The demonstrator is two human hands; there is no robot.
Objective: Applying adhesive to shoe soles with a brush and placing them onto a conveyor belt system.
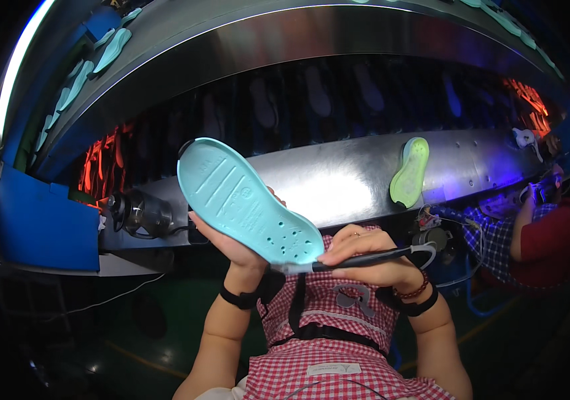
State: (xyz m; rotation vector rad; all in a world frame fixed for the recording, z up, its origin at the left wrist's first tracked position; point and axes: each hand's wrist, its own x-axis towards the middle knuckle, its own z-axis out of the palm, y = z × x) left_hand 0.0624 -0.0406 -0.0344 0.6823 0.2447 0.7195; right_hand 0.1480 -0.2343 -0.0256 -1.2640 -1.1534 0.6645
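- Right hand (380, 265): fingers closed around a black pen-shaped tool (365, 259), its blurred tip at the sole's near edge.
- Left hand (232, 245): half open, cupped under the pale blue sole (232, 187), just left of the right fingers; thumb and fingertips show at opposite edges.
- Good work here probably wants a steady left grip and light, even tool pressure.
- Beyond the right fingers: a green sole (410, 172) on the metal bench (338, 173).

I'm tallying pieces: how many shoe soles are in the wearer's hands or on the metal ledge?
2: the turquoise sole in the left hand, and the green sole on the metal ledge, further right. More may be hidden at the ledge's cluttered right end.
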